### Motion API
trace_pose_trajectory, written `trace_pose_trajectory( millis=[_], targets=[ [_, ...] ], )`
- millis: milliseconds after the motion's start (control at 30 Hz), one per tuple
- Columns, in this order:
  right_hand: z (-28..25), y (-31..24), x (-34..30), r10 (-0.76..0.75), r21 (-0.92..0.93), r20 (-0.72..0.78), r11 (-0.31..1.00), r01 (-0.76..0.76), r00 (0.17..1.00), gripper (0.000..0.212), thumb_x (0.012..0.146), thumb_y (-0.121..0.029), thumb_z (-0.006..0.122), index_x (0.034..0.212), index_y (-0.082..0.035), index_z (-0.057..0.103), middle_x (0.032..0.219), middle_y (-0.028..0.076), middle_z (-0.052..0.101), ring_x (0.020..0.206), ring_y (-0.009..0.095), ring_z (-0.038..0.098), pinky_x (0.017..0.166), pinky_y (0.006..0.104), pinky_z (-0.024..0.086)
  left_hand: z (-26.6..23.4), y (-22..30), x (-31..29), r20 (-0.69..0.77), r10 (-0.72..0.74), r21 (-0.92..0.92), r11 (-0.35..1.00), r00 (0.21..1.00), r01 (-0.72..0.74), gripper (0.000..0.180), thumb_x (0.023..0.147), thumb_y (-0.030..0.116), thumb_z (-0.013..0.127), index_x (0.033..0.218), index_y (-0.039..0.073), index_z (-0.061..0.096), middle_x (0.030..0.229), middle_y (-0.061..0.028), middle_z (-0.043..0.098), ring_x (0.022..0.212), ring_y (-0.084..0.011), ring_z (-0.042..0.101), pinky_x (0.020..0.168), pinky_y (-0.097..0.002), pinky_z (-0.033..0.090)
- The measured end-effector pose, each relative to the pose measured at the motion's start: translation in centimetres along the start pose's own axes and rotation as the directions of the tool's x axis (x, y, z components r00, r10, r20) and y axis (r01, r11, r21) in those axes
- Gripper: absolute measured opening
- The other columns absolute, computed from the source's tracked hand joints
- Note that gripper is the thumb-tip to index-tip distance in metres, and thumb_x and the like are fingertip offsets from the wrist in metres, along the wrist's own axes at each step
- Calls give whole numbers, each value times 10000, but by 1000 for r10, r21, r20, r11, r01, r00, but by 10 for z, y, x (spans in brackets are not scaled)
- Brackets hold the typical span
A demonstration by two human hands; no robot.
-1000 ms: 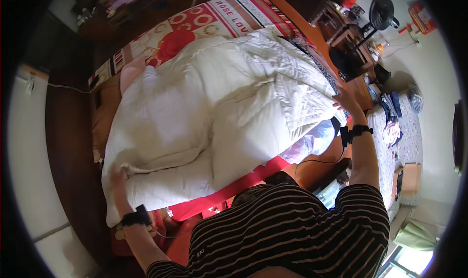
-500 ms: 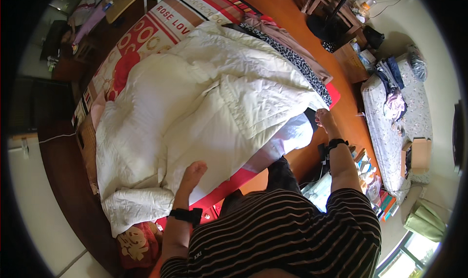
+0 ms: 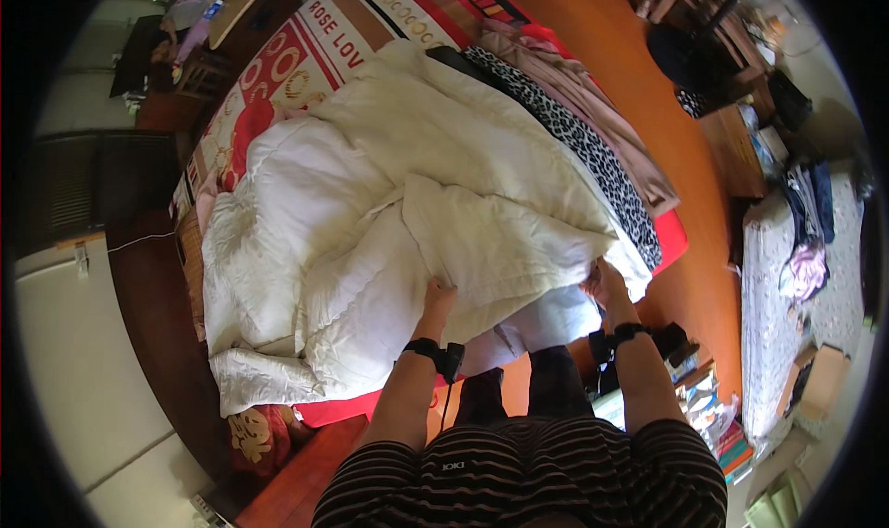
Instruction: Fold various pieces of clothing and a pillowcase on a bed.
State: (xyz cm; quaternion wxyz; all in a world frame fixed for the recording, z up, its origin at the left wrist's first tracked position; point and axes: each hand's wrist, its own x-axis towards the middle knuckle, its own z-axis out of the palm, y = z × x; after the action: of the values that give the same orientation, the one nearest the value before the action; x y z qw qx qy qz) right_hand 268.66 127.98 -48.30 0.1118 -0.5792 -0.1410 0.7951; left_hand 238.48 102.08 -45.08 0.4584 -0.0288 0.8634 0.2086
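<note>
A thick cream-white duvet (image 3: 370, 222) lies rumpled across the bed, part of it folded over toward me. My right hand (image 3: 604, 285) is closed on its edge near the right corner. My left hand (image 3: 442, 296) is closed against the folded part of the duvet, its fingers curled in and partly hidden. Below that edge a pale sheet-like cloth (image 3: 546, 322) hangs on the near side of the bed. Leopard-print cloth (image 3: 602, 157) and a pinkish-brown cloth (image 3: 639, 171) stick out along the duvet's right side.
Red patterned bedding (image 3: 306, 51) shows at the far end. A mattress (image 3: 773, 278) with clothes on it leans at the right, near an open cardboard box (image 3: 822, 380). Books and bags (image 3: 713, 408) are piled at my right. Dark wooden furniture (image 3: 153, 315) edges the left side.
My left hand has moved right and forward and closed at the duvet's fold. My right hand keeps hold of the duvet's edge, now nearer my left hand. The view has shifted.
</note>
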Motion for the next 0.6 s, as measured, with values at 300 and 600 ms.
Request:
trace_pose_trajectory(
  millis=[300,600],
  targets=[
    [69,-57,-66,-87,162,214,985,53,973,193,875,-171,543,1026,-50,536,934,53,609,808,165,608,669,307,521,-24,25,-33,-38,58,-273,960,998,-66,295,702,217,717,819,-12,572,599,-48,522,482,-168,462,429,-308,356],
    [116,-180,-192,-567,-209,6,805,556,823,100,819,-143,584,892,-79,558,710,0,540,539,61,452,444,205,343,-151,173,-161,58,548,-681,633,834,-369,400,821,117,617,1176,-11,484,1034,-79,595,921,-159,573,794,-285,475]
  ],
)
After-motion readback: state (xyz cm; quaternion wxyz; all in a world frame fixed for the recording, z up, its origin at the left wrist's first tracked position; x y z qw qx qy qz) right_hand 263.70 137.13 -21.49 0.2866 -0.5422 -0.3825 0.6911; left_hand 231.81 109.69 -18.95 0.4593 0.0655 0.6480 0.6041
